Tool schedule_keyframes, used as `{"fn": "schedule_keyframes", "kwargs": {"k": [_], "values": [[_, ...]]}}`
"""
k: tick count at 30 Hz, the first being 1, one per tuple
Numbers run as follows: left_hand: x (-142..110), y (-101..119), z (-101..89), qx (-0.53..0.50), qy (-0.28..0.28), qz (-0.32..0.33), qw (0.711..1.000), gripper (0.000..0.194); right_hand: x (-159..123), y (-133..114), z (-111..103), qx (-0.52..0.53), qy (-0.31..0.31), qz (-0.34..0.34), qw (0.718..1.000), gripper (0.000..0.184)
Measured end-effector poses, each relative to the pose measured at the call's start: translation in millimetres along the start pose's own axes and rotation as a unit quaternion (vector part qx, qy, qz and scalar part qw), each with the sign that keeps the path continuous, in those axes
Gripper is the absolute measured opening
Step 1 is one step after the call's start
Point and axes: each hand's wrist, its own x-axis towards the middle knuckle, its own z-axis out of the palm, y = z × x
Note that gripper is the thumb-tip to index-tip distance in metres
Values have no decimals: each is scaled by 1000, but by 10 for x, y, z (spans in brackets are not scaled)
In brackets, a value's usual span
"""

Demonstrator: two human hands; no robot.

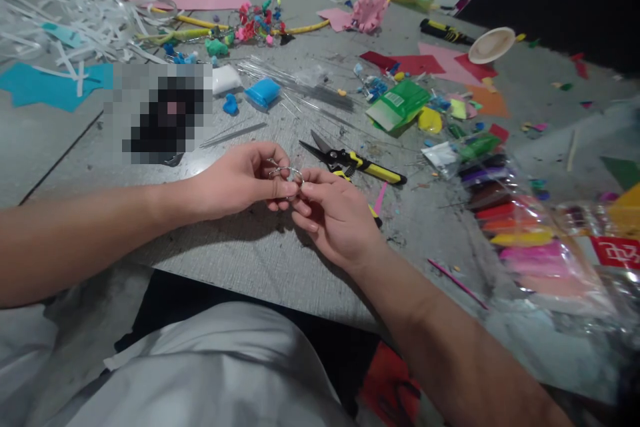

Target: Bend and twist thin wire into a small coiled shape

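Observation:
Between my two hands is a small piece of bent silvery wire [296, 172], curved into a loop. My left hand [245, 177] pinches it between thumb and fingers from the left. From the right, my right hand [340, 207] pinches the same wire, its fingertips touching or nearly touching those of the left. Fingers cover part of the wire. Just beyond my right hand lie black-and-yellow pruning shears [355, 163] with their blades apart. Straight metal wires [235, 135] rest on the table behind my left hand.
Packs of coloured clay [530, 233] lie at the right. A green packet [400, 105], a blue packet [263, 92] and loose wires [305, 90] are farther back. White paper strips [75, 20] heap up at the far left. A pink stick [457, 283] lies near the front edge.

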Motion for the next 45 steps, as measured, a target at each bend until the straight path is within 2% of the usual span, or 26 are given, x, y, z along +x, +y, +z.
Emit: {"fn": "schedule_keyframes", "kwargs": {"k": [7, 12, 17, 21, 28, 35, 45], "values": [[-17, 59, 5, 50, 1, 2, 999, 36, 11, -27, -75, -62, -41, -11, 997, 29], [-1, 62, 16, 63, 8, 6, 998, 42, 28, -46, -162, -144, -11, -69, 987, 33], [40, -15, -18, -3, -8, 26, 1000, 44, 21, 38, -108, -111, 9, -90, 990, 30], [57, -58, -51, -13, -33, 22, 999, 42, 29, 121, -76, -122, 11, -114, 986, 29], [62, -79, -6, -49, -20, 50, 997, 51, 46, 142, -21, -90, 7, -124, 988, 38], [42, -70, 26, -75, -34, 36, 996, 54, 25, 184, -2, -58, -33, -156, 986, 25], [39, -79, 50, -135, -72, 30, 988, 52, -83, 119, 69, -114, -50, -180, 976, 17]]}}
